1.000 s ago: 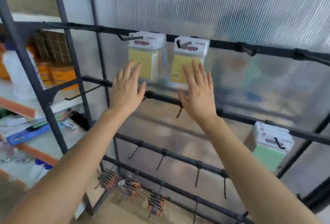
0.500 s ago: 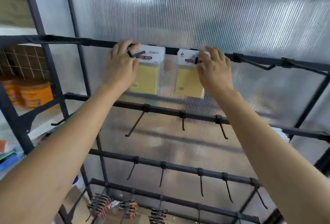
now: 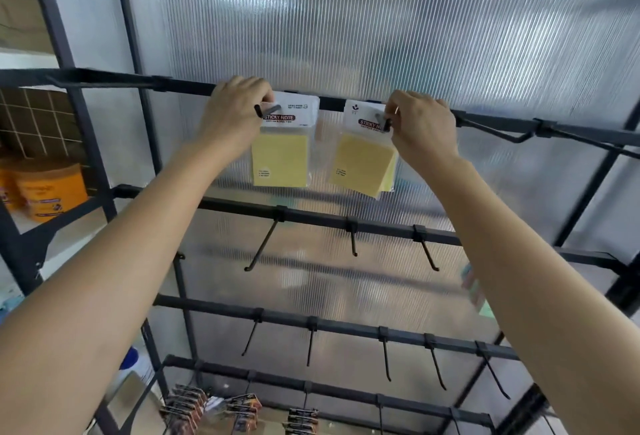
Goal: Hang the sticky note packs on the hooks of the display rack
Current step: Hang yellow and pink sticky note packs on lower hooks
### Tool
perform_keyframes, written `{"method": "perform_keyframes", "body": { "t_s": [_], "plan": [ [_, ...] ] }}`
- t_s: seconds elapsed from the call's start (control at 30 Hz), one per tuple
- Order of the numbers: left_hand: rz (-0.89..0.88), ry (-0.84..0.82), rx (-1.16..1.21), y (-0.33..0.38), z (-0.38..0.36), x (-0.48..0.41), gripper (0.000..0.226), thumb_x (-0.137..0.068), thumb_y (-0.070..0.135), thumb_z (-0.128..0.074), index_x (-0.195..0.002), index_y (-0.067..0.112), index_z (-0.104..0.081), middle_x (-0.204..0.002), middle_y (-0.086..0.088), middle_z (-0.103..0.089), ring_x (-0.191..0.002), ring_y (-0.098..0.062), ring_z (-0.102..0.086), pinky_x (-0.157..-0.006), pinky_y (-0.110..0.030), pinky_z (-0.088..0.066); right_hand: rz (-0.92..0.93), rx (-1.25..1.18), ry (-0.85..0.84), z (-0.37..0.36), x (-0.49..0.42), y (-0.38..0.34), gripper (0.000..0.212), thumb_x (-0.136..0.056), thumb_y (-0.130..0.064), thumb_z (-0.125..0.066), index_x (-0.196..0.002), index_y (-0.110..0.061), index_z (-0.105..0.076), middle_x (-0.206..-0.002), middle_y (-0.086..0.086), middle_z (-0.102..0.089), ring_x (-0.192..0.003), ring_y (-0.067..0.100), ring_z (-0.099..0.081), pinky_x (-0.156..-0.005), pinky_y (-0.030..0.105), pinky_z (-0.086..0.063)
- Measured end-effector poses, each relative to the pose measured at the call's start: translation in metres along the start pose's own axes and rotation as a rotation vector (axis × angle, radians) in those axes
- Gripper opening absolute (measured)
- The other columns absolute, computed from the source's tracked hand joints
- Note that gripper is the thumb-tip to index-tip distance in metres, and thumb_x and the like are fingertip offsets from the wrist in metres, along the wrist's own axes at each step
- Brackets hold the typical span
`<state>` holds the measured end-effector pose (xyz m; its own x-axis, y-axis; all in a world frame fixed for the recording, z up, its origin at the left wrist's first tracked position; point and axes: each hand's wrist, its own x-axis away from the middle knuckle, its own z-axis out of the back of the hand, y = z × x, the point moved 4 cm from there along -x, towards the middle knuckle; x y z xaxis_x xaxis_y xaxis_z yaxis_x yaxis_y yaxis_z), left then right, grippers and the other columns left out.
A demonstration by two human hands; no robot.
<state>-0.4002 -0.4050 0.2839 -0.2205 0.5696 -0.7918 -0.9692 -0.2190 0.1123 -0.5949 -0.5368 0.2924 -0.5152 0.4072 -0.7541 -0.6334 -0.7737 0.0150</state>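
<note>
Two yellow sticky note packs hang from hooks on the upper black bar [image 3: 332, 102] of the display rack. My left hand [image 3: 232, 119] grips the white header of the left pack [image 3: 281, 164] where the hook [image 3: 266, 111] pokes through. My right hand [image 3: 420, 126] pinches the header of the right pack [image 3: 362, 166] at its hook [image 3: 385, 124]; this pack hangs tilted. Both hands cover the outer edges of the headers.
Lower bars carry several bare black hooks [image 3: 258, 251]. Small dark packs [image 3: 242, 408] hang on the bottom row. Pastel packs [image 3: 474, 291] show behind my right forearm. Orange tubs [image 3: 48, 188] sit on a shelf at left. A ribbed translucent panel [image 3: 381, 36] backs the rack.
Both hands rose from below the yellow packs to their headers and closed on them at the hooks. The view tilted upward, and the right pack now hangs askew.
</note>
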Motion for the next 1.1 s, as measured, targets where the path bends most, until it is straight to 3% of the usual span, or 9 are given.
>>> {"method": "perform_keyframes", "body": {
  "t_s": [0.17,0.37,0.53,0.67,0.87,1.1],
  "plan": [
    [-0.032,0.035,0.007,-0.001,0.009,0.012,0.012,-0.090,-0.003,-0.047,-0.096,0.001,-0.055,-0.099,-0.009,-0.058,-0.093,-0.026,-0.046,-0.071,-0.025,-0.021,0.036,-0.052,0.058,0.014,0.014,-0.005,0.013,-0.094,-0.010,-0.047,-0.098,-0.005,-0.058,-0.094,0.009,-0.062,-0.087,0.027,-0.054,-0.070,0.032,-0.032],
    [-0.091,0.070,0.048,0.009,0.031,0.031,0.011,-0.090,0.003,-0.050,-0.098,-0.002,-0.057,-0.102,-0.016,-0.060,-0.098,-0.032,-0.051,-0.078,-0.034,-0.031,0.052,-0.137,0.143,0.031,0.034,-0.013,0.010,-0.092,-0.005,-0.048,-0.091,-0.005,-0.058,-0.080,-0.001,-0.050,-0.073,0.023,-0.049,-0.062,0.032,-0.031],
    [-0.097,0.102,0.129,0.012,0.045,0.042,0.010,-0.092,0.006,-0.051,-0.095,-0.002,-0.057,-0.097,-0.015,-0.059,-0.092,-0.030,-0.051,-0.073,-0.026,-0.027,0.055,-0.205,0.193,0.047,0.049,-0.022,0.011,-0.088,-0.003,-0.050,-0.089,-0.005,-0.060,-0.084,0.005,-0.062,-0.076,0.026,-0.056,-0.060,0.032,-0.037],
    [-0.076,0.120,0.175,0.014,0.054,0.046,0.011,-0.094,0.007,-0.048,-0.095,-0.001,-0.056,-0.097,-0.013,-0.057,-0.091,-0.024,-0.049,-0.073,-0.023,-0.027,0.021,-0.238,0.209,0.058,0.053,-0.025,0.009,-0.088,-0.005,-0.051,-0.089,-0.006,-0.060,-0.084,-0.002,-0.057,-0.078,0.025,-0.055,-0.058,0.031,-0.035],
    [-0.055,0.139,0.221,0.016,0.064,0.046,0.013,-0.094,0.010,-0.049,-0.096,0.000,-0.056,-0.098,-0.013,-0.059,-0.090,-0.023,-0.051,-0.072,-0.023,-0.029,0.017,-0.258,0.211,0.064,0.054,-0.027,0.011,-0.087,-0.004,-0.050,-0.089,-0.007,-0.060,-0.088,0.004,-0.063,-0.082,0.026,-0.058,-0.060,0.034,-0.041],
    [-0.085,0.115,0.234,0.025,0.056,0.066,0.011,-0.094,0.011,-0.050,-0.095,0.001,-0.055,-0.094,-0.010,-0.058,-0.086,-0.018,-0.048,-0.070,-0.021,-0.027,0.016,-0.269,0.246,0.056,0.076,-0.032,0.011,-0.082,-0.001,-0.050,-0.084,-0.008,-0.059,-0.085,0.004,-0.061,-0.078,0.026,-0.056,-0.054,0.029,-0.033]
  ]
}}
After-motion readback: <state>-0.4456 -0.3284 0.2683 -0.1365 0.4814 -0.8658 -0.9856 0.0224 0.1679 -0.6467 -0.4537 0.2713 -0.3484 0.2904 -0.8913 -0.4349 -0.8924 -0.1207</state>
